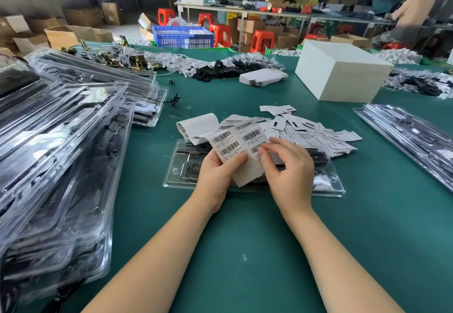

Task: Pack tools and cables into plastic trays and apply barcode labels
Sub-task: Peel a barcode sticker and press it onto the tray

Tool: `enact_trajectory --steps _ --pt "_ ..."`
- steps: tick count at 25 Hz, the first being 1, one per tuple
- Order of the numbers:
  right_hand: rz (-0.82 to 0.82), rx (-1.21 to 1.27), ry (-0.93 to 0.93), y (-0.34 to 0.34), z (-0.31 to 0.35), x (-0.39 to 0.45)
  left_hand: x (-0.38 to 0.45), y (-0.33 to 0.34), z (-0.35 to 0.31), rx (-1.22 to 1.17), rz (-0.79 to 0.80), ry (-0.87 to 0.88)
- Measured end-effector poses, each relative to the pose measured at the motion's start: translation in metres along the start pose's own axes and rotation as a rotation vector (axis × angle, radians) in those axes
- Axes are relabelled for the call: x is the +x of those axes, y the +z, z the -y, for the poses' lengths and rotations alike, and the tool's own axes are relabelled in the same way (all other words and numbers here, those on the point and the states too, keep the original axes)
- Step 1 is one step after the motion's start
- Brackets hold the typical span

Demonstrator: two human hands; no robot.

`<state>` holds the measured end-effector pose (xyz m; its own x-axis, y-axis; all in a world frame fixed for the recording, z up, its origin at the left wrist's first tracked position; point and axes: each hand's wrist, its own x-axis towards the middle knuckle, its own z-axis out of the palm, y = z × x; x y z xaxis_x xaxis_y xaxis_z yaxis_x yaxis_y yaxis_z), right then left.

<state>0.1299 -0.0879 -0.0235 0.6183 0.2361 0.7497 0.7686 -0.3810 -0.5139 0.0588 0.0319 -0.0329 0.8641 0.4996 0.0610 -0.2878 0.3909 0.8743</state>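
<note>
Two hands: left hand (218,168) holds label strip (235,141); right hand (289,165) pinches one label (256,150).

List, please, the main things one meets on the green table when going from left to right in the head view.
Stack of clear plastic trays → left hand → barcode label sheet → right hand → pile of white tags → white box → trays at the right edge.

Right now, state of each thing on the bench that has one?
label strip: held up over the tray, far end curled
left hand: grips the strip
right hand: pinches a label at the strip's edge
plastic tray: flat on the table, loaded
white box: closed
</note>
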Motion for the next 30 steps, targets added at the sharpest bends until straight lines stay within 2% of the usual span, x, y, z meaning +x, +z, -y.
enact_trajectory --steps 3,8,13,18,21,30 --pt "0.098 0.113 0.111 0.0043 0.0027 -0.0022 -0.0007 -0.0012 -0.0026 -0.014 0.035 -0.004" --pt "0.163 0.068 0.022 0.0051 0.0018 -0.0024 0.0001 -0.0022 -0.0036 -0.096 0.025 -0.019" --pt "0.022 -0.116 -0.249 0.0043 -0.0009 0.0011 0.0022 -0.0002 0.0003 -0.078 -0.037 -0.016" --pt "-0.134 -0.253 -0.393 0.0026 -0.0011 0.0018 0.0032 0.0001 -0.0006 -0.121 -0.029 -0.022" --pt "-0.152 -0.315 -0.471 0.003 -0.0011 0.0025 0.0031 0.0 0.0001 -0.123 -0.029 -0.017" --pt "-0.022 -0.14 -0.372 0.0021 -0.0031 0.001 0.0014 -0.0017 0.0023 -0.045 -0.01 0.016"
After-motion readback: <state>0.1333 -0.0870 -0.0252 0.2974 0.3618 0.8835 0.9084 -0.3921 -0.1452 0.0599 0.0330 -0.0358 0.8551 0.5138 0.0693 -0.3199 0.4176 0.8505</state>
